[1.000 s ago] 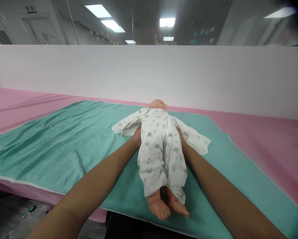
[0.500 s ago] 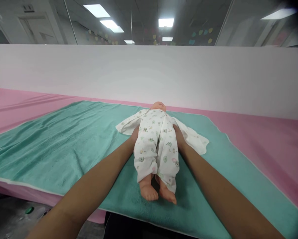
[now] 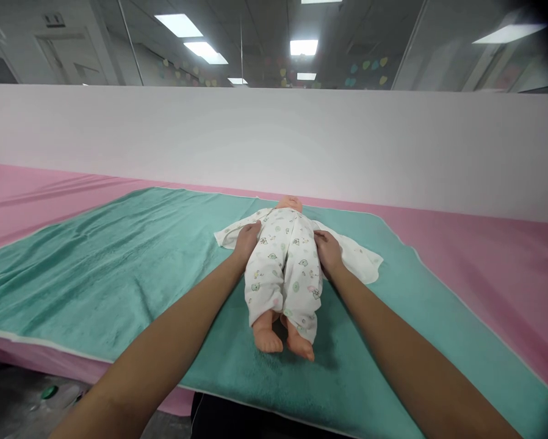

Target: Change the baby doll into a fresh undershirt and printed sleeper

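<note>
A baby doll (image 3: 267,340) lies on its back on a teal towel (image 3: 118,274), feet toward me. White printed trousers (image 3: 265,274) cover its legs, and a white printed top (image 3: 359,256) is spread out on both sides of its body. My left hand (image 3: 247,239) is closed at the doll's hip on the left, fingers curled at the edge of the trousers. At the other hip my right hand (image 3: 329,251) holds the trousers' side in the same way. Fingertips of both hands are partly hidden by the cloth.
Pink sheeting (image 3: 484,256) lies under the towel and shows around it. A white wall panel (image 3: 274,140) with glass above runs along the back. Below the left front edge, a green-capped object (image 3: 49,392) is near the floor.
Both hands have come up from beside the hips, so more of their backs and fingers show. The doll's legs and trouser cuffs have shifted slightly away from me and to the left.
</note>
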The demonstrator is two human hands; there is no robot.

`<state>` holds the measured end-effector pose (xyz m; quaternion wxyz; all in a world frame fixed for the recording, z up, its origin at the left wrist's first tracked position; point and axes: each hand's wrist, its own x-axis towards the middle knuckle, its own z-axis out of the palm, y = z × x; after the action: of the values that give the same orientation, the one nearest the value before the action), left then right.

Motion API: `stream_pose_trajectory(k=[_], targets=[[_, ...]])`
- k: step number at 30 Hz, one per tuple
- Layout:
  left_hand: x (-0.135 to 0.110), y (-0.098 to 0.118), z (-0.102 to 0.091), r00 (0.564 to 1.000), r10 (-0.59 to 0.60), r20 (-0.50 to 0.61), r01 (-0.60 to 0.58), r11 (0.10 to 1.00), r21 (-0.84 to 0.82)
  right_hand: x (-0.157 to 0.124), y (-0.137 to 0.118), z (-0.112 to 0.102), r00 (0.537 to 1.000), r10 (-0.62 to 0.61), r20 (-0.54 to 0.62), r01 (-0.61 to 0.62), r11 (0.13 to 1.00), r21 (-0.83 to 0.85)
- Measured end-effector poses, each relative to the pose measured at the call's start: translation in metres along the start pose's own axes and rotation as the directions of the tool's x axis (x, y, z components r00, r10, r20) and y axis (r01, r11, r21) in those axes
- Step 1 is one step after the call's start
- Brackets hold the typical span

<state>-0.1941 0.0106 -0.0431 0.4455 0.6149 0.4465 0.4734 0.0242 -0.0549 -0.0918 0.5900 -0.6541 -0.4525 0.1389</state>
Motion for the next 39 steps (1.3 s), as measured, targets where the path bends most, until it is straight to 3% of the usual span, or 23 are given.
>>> stream_pose_trajectory(k=[4, 7, 10, 13, 16, 19, 25, 29, 34, 39], targets=[[0.006, -0.002, 0.001, 0.982, 0.183, 0.034, -0.186, 0.953, 0.240, 0.008, -0.019, 0.000, 0.988, -0.132, -0.080, 0.132, 0.991, -0.010], [0.011, -0.006, 0.001, 0.979, 0.193, 0.067, -0.204, 0.914, 0.350, 0.026, -0.043, 0.013, 0.976, -0.217, -0.034, 0.217, 0.976, -0.004], [0.015, -0.011, 0.001, 0.988, 0.140, 0.062, -0.153, 0.917, 0.368, 0.056, -0.069, 0.031, 0.943, -0.227, 0.242, 0.267, 0.952, -0.150], [0.018, -0.016, 0.001, 0.990, 0.134, 0.042, -0.140, 0.930, 0.340, 0.089, -0.087, 0.041, 0.854, -0.133, 0.502, 0.328, 0.889, -0.321], [0.020, -0.020, 0.001, 0.983, 0.173, 0.068, -0.186, 0.919, 0.347, 0.111, -0.096, 0.043, 0.772, -0.014, 0.636, 0.343, 0.850, -0.399], [0.022, -0.024, 0.000, 0.976, 0.211, 0.063, -0.218, 0.892, 0.396, 0.120, -0.095, 0.047, 0.723, -0.008, 0.691, 0.412, 0.808, -0.421], [0.024, -0.031, -0.002, 0.976, 0.208, -0.067, -0.153, 0.868, 0.472, 0.115, -0.082, 0.068, 0.809, -0.109, 0.577, 0.454, 0.740, -0.497], [0.024, -0.034, -0.004, 0.986, 0.157, -0.062, -0.101, 0.845, 0.526, 0.093, -0.082, 0.075, 0.881, -0.195, 0.431, 0.427, 0.721, -0.546], [0.021, -0.032, -0.007, 0.987, 0.158, 0.042, -0.148, 0.751, 0.643, 0.033, -0.081, 0.053, 0.903, -0.334, 0.271, 0.425, 0.791, -0.440], [0.015, -0.025, -0.011, 0.988, 0.135, 0.075, -0.146, 0.660, 0.737, -0.033, -0.066, 0.019, 0.910, -0.198, 0.364, 0.325, 0.887, -0.329]])
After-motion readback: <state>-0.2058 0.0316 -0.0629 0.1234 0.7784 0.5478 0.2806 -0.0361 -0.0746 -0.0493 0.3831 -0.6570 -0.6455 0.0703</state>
